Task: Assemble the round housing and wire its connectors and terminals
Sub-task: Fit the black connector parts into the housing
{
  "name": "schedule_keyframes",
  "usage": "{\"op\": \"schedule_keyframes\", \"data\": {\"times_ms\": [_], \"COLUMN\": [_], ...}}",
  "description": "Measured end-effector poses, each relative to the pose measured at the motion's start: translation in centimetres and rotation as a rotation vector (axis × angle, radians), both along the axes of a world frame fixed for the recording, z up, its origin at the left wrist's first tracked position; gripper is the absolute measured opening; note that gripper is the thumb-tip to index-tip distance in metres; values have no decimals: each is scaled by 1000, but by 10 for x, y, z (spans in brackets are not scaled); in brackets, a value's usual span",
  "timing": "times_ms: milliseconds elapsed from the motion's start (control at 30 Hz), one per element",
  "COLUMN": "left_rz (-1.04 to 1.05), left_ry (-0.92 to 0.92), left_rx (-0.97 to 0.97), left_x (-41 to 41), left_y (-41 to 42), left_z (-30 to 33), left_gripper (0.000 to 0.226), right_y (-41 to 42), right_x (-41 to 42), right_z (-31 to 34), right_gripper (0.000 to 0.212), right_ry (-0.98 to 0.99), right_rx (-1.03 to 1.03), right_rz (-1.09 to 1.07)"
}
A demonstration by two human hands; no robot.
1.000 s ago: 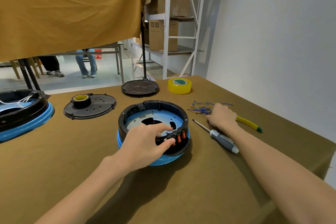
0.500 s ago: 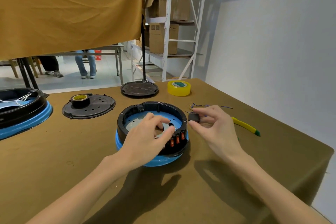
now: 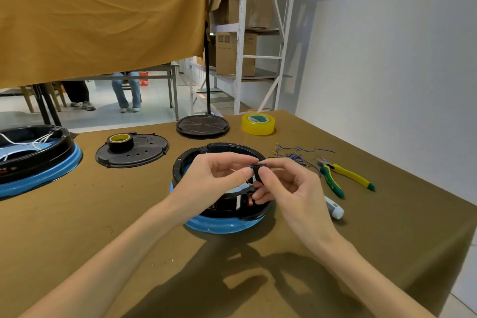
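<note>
The round housing (image 3: 222,222), black ring on a blue base, sits at the table's centre, with red terminals on its near rim partly hidden by my fingers. Both hands hover just above it. My right hand (image 3: 289,188) pinches a small black connector (image 3: 256,171) between thumb and fingers. My left hand (image 3: 211,178) touches the same connector from the left with its fingertips. A bundle of blue wires with metal terminals (image 3: 296,153) lies to the right of the housing.
Green-yellow pliers (image 3: 343,175) and a screwdriver (image 3: 334,209) lie on the right. Yellow tape (image 3: 258,124), a black disc (image 3: 202,125), and a lid (image 3: 152,152) carrying black tape (image 3: 120,141) are behind. A second wired housing (image 3: 33,160) sits far left.
My right hand left the wires, came over with the small black connector, and now holds it above the housing. My left hand lifted off the rim and met it there.
</note>
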State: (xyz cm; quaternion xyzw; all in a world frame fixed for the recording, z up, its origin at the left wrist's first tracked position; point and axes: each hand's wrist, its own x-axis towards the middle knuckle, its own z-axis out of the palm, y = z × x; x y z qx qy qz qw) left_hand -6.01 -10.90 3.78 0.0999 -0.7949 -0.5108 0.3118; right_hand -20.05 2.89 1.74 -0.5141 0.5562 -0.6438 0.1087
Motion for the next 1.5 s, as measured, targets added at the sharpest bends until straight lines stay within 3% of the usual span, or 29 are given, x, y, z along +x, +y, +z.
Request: {"op": "schedule_keyframes", "data": {"times_ms": [167,467,533,667,800,867,1267,1400,1500], "left_rz": [-25,-6,3,35,-7,-36,27,-5,-23], "left_ry": [26,34,14,-137,-422,-476,-440,-455,-453], "left_rx": [-29,-110,-165,-348,-497,-493,-511,-521,-517], "left_x": [0,1,1,4,13,13,11,12,13], "left_y": [-3,-7,-7,-17,-31,-33,-29,-31,-32], "left_z": [-5,-5,-4,-3,-7,-11,-15,-13,-14], "left_gripper": [25,29,28,27,36,39,37,34,33], "right_y": [7,6,5,3,5,5,-11,-13,-11], "right_x": [5,9,11,11,11,12,7,3,-1], "right_z": [-4,8,7,-3,-15,-20,-34,-34,-33], "right_gripper": [36,39,31,18,14,13,17,38,37], "right_ry": [158,310,287,188,227,266,490,680,665], "right_rx": [27,43,66,130,213,246,355,358,321], "right_rz": [-26,-112,-99,-114,-190,-188,-54,-114,-89]}}
